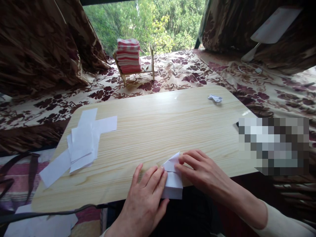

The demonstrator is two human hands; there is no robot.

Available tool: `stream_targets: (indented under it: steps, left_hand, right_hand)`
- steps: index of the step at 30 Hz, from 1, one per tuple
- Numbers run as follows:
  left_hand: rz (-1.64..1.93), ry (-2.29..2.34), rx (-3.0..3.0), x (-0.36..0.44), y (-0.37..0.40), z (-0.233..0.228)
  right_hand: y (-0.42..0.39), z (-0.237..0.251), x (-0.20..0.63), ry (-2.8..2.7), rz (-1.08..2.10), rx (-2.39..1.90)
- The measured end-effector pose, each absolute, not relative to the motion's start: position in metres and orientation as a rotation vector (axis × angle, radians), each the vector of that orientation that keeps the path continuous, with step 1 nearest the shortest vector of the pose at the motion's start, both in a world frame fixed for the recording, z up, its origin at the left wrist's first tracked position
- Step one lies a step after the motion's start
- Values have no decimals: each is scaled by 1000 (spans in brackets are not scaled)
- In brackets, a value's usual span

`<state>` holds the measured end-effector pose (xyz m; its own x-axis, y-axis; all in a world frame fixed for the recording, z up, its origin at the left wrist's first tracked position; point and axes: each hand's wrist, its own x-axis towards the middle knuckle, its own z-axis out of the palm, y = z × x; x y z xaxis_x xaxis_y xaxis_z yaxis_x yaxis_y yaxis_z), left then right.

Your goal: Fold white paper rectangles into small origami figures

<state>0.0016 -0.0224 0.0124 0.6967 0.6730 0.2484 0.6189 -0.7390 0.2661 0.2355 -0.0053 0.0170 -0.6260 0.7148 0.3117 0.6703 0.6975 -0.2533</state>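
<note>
While the folded paper strip (pixel 174 181) overhangs the counter's near edge (pixel 118 194), long axis pointing away from the person, the left hand (pixel 146 192) lies flat along its left side, fingers spread; the right hand (pixel 197 167) pinches its pointed far end.

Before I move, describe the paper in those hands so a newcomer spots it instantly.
Find the pale table. At its near edge, a white paper strip is between the left hand and right hand. Its far end is folded to a point, unlike the flat sheets piled at the table's left.
</note>
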Motion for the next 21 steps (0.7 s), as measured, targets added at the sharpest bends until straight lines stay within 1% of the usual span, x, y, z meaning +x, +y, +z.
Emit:
stream_targets:
  steps: [8, 21]
  left_hand:
    - [488, 1047, 2750, 1, -23, 12]
    - [488, 1062, 2728, 3, -25, 11]
  right_hand:
    - [-8, 12, 234, -2457, 148, -1040]
    - [-13, 7, 233, -2415, 150, -1118]
